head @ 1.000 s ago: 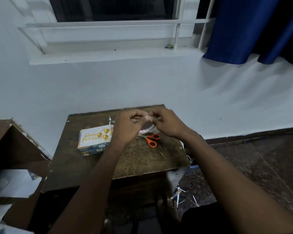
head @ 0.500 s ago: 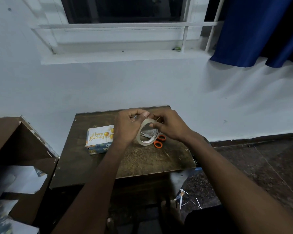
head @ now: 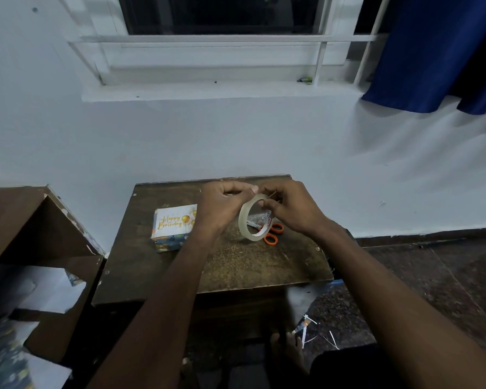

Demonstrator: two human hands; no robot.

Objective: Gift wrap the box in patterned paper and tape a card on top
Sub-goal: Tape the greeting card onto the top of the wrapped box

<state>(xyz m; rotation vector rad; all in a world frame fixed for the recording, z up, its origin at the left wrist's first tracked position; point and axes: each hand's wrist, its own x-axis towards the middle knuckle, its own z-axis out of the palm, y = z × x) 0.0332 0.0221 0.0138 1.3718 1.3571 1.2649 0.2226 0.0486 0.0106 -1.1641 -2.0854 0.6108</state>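
Now, going left to right, the small box wrapped in blue patterned paper sits at 9 o'clock on the dark brown wooden table, with the white "Happy Birthday" card lying on top. Next, the left hand pinches the top of the clear round tape roll. At 3 o'clock of the roll, the right hand grips its rim. Under the roll lie orange-handled scissors.
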